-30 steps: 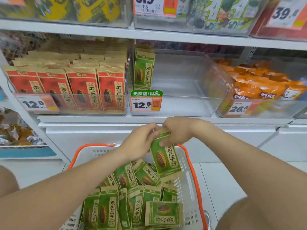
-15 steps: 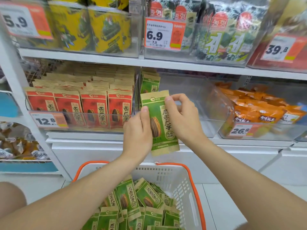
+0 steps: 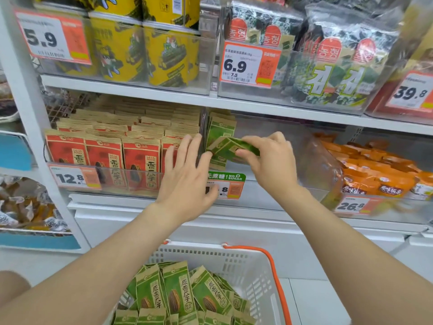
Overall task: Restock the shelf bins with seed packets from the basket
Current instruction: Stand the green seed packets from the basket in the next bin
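Let go on the left: left hand now open, fingers straight and spread, no longer on the packet as half a second ago. Raised before the dark divider between two bins; contact with it not to be told.

Just right of those fingertips, green paper seed packet, upright before, now tipped almost flat and carried past the front lip of the clear plastic shelf bin. Pinched at its right end by the right hand, between thumb and curled fingers. Just beyond, a short row of standing green packets at the bin's back left.

Judged: placement by one hand under way, packet not yet set down. Bin floor bare to the right of the right hand, so many more trips likely.

Left of the left hand, red-and-tan seed packets in full rows. Well right of the right hand, orange snack bags. Below both wrists, white shelf board. Lower, between the forearms, white perforated plastic basket with orange handle, with heaped green packets.
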The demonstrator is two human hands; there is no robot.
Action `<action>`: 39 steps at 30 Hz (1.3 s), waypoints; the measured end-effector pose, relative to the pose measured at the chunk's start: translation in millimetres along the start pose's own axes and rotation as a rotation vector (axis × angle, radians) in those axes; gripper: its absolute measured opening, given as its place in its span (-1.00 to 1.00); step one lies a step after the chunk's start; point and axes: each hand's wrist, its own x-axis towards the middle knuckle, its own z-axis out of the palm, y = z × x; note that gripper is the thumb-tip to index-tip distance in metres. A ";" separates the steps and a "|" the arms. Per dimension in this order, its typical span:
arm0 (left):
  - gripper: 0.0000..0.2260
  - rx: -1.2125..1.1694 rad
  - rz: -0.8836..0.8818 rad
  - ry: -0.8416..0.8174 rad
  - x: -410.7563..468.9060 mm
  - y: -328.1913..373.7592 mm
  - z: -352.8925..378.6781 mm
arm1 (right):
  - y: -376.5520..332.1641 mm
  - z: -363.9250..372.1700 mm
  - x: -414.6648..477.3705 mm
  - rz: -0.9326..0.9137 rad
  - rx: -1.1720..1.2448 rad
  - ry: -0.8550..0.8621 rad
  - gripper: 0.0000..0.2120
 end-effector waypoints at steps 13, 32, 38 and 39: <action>-0.67 0.097 0.012 -0.001 1.1 -2.0 15.1 | 19.5 78.1 46.6 0.485 0.298 -0.358 -0.74; -0.64 0.083 -0.002 0.015 0.0 -0.6 20.0 | -2.5 94.8 56.2 0.541 0.257 -0.506 -0.66; -0.54 0.023 -0.013 0.036 -3.0 3.4 16.2 | -2.4 71.9 52.6 0.524 0.204 -0.443 -0.69; -0.51 0.008 -0.008 0.048 -4.2 4.6 14.2 | -1.4 67.8 51.0 0.523 0.209 -0.426 -0.70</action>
